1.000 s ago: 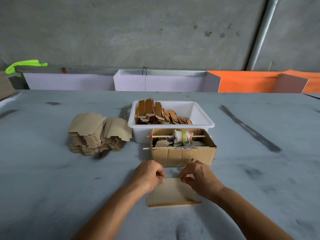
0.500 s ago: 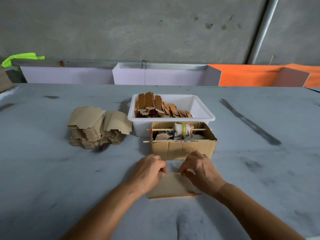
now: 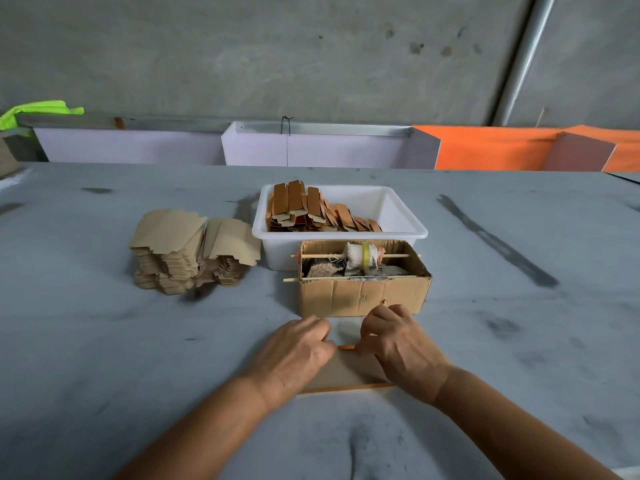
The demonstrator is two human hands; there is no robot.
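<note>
My left grip (image 3: 298,351) and right grip (image 3: 398,344) both rest on one flat cardboard piece (image 3: 349,370), which lies on the desk (image 3: 104,375) just in front of me. The fingers are curled over its far, orange-lined edge and pinch it; the thumbs are hidden. Just beyond stands one open cardboard box (image 3: 363,296), with two thin sticks (image 3: 318,256) across its top and one wrapped roll (image 3: 362,256). Right behind it, one white tub (image 3: 398,234) holds folded orange pieces (image 3: 311,213), too many to count. Left of the tub are two leaning stacks of tan blanks (image 3: 194,251).

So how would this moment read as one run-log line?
left hand: grips card sheet far edge | right hand: grips same edge | sheet: lies on table before cardboard box
</note>
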